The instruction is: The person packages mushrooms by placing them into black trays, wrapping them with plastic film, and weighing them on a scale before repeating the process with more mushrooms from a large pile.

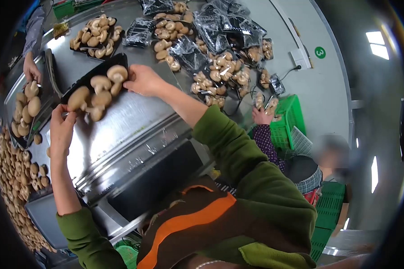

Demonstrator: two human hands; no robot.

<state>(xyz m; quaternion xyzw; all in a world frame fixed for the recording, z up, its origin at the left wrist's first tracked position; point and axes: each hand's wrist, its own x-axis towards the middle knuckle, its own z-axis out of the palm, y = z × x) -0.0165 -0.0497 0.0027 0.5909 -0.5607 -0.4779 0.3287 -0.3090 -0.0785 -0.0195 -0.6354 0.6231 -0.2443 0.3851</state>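
My left hand point(62, 130) grips the near left end of a black tray point(93, 73), thumb and fingers closed on its edge. At the tray's right end my right hand point(143, 80) is closed on the rim, its fingertips beside a mushroom. Several brown-capped mushrooms point(101, 98) lie in the tray, which is tilted toward me above a shiny metal surface point(125, 119). The mushrooms hide part of the tray's near side.
Loose mushrooms point(18, 179) are heaped at the left. Another person's hand point(31, 69) touches a filled tray there. A filled tray point(98, 38) and wrapped packs point(222, 67) stand at the back. A second co-worker's hand point(262, 116) holds mushrooms by a green basket point(292, 116).
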